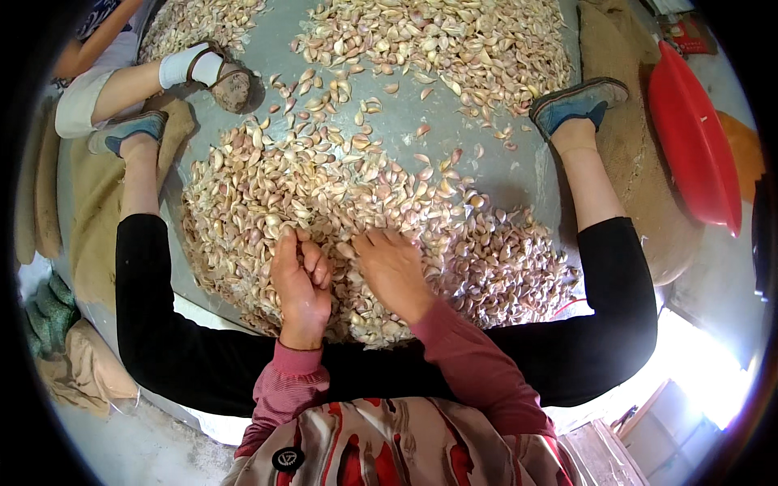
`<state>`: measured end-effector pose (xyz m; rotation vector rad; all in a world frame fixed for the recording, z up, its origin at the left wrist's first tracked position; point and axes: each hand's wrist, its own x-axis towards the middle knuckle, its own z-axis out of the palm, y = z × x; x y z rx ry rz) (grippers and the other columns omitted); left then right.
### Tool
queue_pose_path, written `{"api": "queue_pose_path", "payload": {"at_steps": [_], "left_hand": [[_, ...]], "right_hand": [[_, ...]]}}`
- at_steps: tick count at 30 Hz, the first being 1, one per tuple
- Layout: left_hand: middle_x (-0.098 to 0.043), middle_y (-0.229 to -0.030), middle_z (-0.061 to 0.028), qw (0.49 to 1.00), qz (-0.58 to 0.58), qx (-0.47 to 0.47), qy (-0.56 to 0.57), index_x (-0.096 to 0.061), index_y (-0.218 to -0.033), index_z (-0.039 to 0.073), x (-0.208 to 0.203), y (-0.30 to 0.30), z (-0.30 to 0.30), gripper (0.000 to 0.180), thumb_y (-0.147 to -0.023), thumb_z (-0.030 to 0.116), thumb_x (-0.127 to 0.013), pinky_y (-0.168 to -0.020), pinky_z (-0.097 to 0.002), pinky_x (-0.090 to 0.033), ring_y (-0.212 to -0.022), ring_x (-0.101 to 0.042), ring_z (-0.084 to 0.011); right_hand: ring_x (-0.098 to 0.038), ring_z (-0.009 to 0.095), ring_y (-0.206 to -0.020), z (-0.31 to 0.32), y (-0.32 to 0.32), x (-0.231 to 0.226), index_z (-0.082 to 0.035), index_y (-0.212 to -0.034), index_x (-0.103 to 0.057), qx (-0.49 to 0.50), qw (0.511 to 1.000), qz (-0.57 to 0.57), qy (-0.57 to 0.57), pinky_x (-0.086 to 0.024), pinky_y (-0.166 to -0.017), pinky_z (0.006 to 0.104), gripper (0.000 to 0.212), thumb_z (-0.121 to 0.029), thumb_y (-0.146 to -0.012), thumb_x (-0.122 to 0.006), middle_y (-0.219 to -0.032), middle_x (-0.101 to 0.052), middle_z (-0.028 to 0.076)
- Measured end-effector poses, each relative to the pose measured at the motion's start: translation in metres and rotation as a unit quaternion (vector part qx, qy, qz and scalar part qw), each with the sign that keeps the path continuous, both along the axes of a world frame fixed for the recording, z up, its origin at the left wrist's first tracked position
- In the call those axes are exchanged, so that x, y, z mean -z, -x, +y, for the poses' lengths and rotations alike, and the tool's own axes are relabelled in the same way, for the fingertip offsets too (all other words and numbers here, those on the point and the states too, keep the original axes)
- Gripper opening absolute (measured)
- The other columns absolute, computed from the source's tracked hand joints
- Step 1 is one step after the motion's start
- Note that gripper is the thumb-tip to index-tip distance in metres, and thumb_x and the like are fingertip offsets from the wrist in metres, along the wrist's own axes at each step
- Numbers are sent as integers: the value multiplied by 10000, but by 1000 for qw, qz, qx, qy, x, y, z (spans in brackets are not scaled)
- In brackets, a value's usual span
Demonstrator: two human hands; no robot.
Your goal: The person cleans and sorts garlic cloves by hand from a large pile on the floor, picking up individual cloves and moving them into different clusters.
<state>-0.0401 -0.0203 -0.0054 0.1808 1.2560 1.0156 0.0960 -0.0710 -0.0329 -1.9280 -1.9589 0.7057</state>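
Note:
A broad heap of garlic cloves [324,186], pale with pinkish skins, spreads between my legs. My left hand [301,279] is at the near middle of the heap, palm turned partly up and fingers curled in. What it holds, if anything, is hidden by the fingers. Just to its right, my right hand [393,267] lies palm down over the cloves, its fingers stretched to the left with the tips touching them. The two hands are a short gap apart.
A second garlic heap [454,40] covers the far side of the grey surface [519,174]. At upper left, another person's foot in a sandal [231,85] rests near the heap. A red basin [697,138] leans at right beside burlap sacking [624,105]. My blue shoes [579,101] flank the heap.

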Motion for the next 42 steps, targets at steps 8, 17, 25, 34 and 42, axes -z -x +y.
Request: {"api": "queue_pose_path", "payload": {"at_steps": [8,17,25,34,42], "left_hand": [[-355,-577,52,999,21,44,7,-542,-895,119,3,-2,-9,280,-1006,374,-506,-413,-240,-226,-454,-292,-78],[-396,-580,34,985,-18,160,54,-532,-891,96,0,-26,-37,260,-1025,313,-483,-411,-233,-244,-454,-320,-74],[-413,-570,30,990,-43,133,26,-565,-914,60,4,-27,-19,216,-1020,238,-504,-425,-207,-273,-450,-324,-61],[-428,-560,29,992,-61,111,12,-555,-889,88,18,-32,-27,207,-1018,241,-505,-395,-214,-226,-434,-326,-58],[-430,-595,47,988,-83,112,67,-550,-889,104,14,-33,-25,187,-1003,252,-547,-395,-204,-205,-460,-317,-30]], "right_hand": [[-625,277,-817,-21,-76,-9,-78,-919,-697,187,981,29,-31,-511,-761,389,118,-141,-818,-701,-838,-647,78],[-605,285,-893,45,-52,25,-57,-1055,-653,76,991,21,-112,-499,-788,362,231,-134,-839,-682,-961,-632,98],[-599,65,-766,28,-58,21,5,-1218,-633,261,817,508,83,-483,-677,210,309,-127,-938,-620,-873,-684,16],[-653,245,-848,68,-56,-15,-55,-1171,-656,92,947,270,151,-525,-752,341,343,-198,-863,-699,-1068,-674,122],[-514,341,-1149,266,-69,18,-89,-1166,-629,-12,977,-9,-213,-433,-940,449,350,-182,-833,-685,-1196,-601,120]]}}
